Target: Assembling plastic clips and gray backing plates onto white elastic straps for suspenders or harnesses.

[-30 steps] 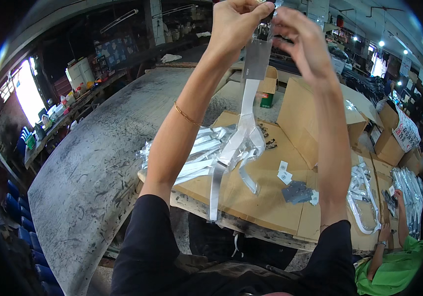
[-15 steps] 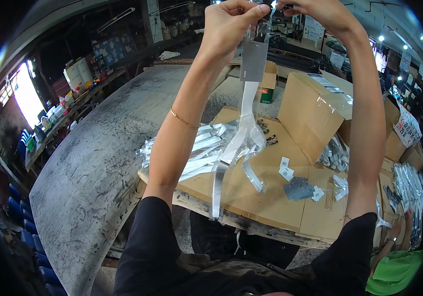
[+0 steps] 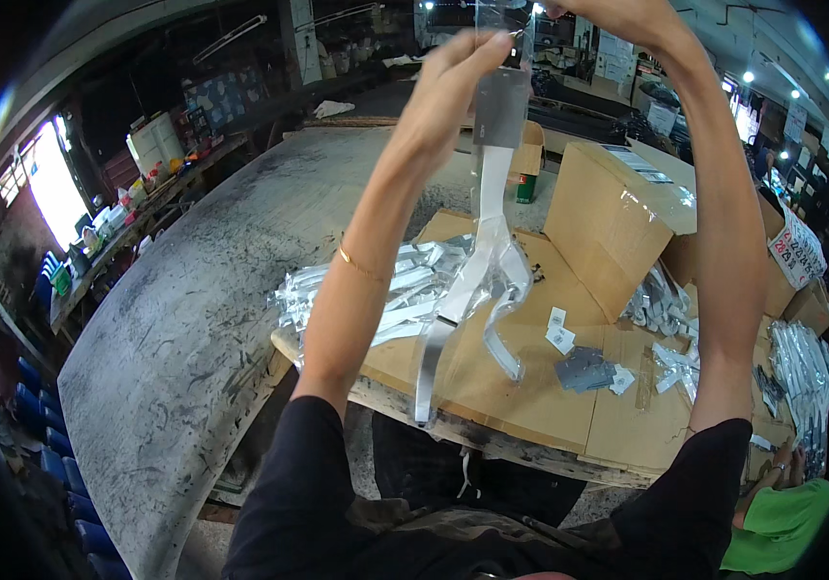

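A long clear plastic bag (image 3: 492, 188) hangs upright before me, with white strap-like pieces and a grey card (image 3: 499, 106) inside it. My left hand (image 3: 448, 92), slightly blurred, is closed with its thumb and fingers at the bag's left edge, just above the card. At the top edge of the picture my right hand (image 3: 627, 17) is partly cut off; its bent fingers are closed at the bag's upper right. The bag's top runs out of view. Its lower end dangles over the table's front edge.
Bagged white straps (image 3: 405, 285) are piled behind my left forearm. Flattened cardboard (image 3: 511, 387) covers the tabletop, with grey cards (image 3: 583, 369) and small white tags (image 3: 559, 333) on it. A carton (image 3: 612, 213) stands behind. A green-sleeved person (image 3: 780, 522) works at far right.
My left hand has slid down and left along the bag, which shows more of its top above the hand. The right hand has risen slightly. The grey card has risen a little.
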The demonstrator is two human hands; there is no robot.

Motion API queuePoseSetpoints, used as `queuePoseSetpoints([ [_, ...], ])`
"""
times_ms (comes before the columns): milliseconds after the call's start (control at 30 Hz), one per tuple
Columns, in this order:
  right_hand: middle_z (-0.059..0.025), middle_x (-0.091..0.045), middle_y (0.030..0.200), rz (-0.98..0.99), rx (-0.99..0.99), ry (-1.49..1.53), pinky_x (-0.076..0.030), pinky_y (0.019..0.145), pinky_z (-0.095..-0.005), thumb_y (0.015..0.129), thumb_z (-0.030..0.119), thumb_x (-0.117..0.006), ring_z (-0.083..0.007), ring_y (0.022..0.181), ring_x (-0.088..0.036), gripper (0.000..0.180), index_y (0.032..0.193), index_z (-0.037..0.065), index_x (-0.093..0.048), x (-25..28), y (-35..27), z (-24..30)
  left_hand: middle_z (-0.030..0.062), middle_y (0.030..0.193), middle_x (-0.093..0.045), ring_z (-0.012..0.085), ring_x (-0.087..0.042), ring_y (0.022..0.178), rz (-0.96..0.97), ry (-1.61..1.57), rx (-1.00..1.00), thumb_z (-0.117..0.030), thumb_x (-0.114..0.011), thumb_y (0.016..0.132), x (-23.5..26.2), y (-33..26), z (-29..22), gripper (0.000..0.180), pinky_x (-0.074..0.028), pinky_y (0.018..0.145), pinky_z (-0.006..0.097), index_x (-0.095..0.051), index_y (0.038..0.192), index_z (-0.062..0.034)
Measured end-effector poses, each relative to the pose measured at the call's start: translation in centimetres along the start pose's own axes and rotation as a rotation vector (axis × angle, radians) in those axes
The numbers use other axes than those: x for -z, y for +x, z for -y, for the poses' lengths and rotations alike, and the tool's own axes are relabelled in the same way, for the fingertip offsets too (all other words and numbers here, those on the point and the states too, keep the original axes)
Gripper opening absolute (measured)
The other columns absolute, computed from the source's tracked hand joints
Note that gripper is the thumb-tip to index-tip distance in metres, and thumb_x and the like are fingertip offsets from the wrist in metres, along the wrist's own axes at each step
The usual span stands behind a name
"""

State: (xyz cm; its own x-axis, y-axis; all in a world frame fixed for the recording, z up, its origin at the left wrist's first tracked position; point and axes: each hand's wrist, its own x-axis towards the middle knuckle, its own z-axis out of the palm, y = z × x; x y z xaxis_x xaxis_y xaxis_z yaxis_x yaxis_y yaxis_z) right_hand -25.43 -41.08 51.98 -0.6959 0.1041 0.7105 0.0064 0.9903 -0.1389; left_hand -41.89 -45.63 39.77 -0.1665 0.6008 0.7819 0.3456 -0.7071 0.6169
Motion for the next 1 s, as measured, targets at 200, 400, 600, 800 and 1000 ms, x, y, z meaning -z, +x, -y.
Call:
queuePoseSetpoints([
  [200, -0.0126, -0.068, 0.079, -0.041, 0.096, -0.094, -0.051, 0.073, -0.0301, 0.075, 0.009, -0.066, -0.0176, 0.075, -0.064, 0.018, 0.087, -0.005, -0.069, -0.8, -0.5, -0.9, 0.0137, 0.079, -0.062, 0.0225, -0.062, 0.069, 0.051, -0.381, 0.368, -0.032, -0.029, 0.093, -1.8, -2.1, 0.4, 0.042, -0.048, 0.075, 0.034, -0.055, 0.097, 0.0008],
  [400, -0.0124, -0.067, 0.077, -0.01, 0.029, -0.103, -0.05, 0.069, -0.029, 0.076, 0.011, -0.067, -0.0164, 0.072, -0.063, 0.019, 0.086, -0.005, -0.068, -1.9, -1.0, -0.6, 0.0093, 0.068, -0.056, 0.0187, -0.053, 0.058, 0.091, -0.389, 0.43, -0.022, -0.033, 0.084, -1.5, -2.3, 0.7, 0.033, -0.047, 0.069, 0.032, -0.055, 0.094, 0.0001],
  [600, -0.0065, -0.063, 0.067, -0.066, -0.102, 0.223, -0.046, 0.057, -0.025, 0.085, 0.014, -0.065, -0.0101, 0.061, -0.057, 0.019, 0.08, -0.004, -0.066, -4.7, -1.6, -3.1, 0.0105, 0.072, -0.058, 0.0196, -0.056, 0.062, 0.029, -0.322, 0.405, -0.023, -0.035, 0.084, -1.6, -2.9, 0.3, 0.034, -0.047, 0.071, 0.032, -0.054, 0.098, 0.0012],
  [800, -0.0028, -0.061, 0.064, -0.201, -0.102, 0.369, -0.042, 0.052, -0.0228, 0.086, 0.012, -0.064, -0.0068, 0.055, -0.051, 0.018, 0.078, -0.003, -0.066, -4.7, -1.6, -4.0, 0.0155, 0.086, -0.063, 0.0236, -0.063, 0.073, 0.098, -0.343, 0.244, -0.026, -0.032, 0.088, -1.5, -3.6, 1.3, 0.042, -0.049, 0.077, 0.036, -0.048, 0.116, 0.0012],
  [1000, -0.0026, -0.061, 0.065, -0.217, -0.14, 0.353, -0.045, 0.054, -0.0218, 0.087, 0.013, -0.064, -0.0074, 0.056, -0.053, 0.018, 0.081, -0.004, -0.067, -4.9, -2.2, -3.5, 0.0114, 0.073, -0.06, 0.0214, -0.059, 0.059, 0.108, -0.269, 0.239, -0.031, -0.027, 0.089, -1.9, -4.0, 1.2, 0.044, -0.049, 0.065, 0.033, -0.053, 0.108, -0.0006],
])
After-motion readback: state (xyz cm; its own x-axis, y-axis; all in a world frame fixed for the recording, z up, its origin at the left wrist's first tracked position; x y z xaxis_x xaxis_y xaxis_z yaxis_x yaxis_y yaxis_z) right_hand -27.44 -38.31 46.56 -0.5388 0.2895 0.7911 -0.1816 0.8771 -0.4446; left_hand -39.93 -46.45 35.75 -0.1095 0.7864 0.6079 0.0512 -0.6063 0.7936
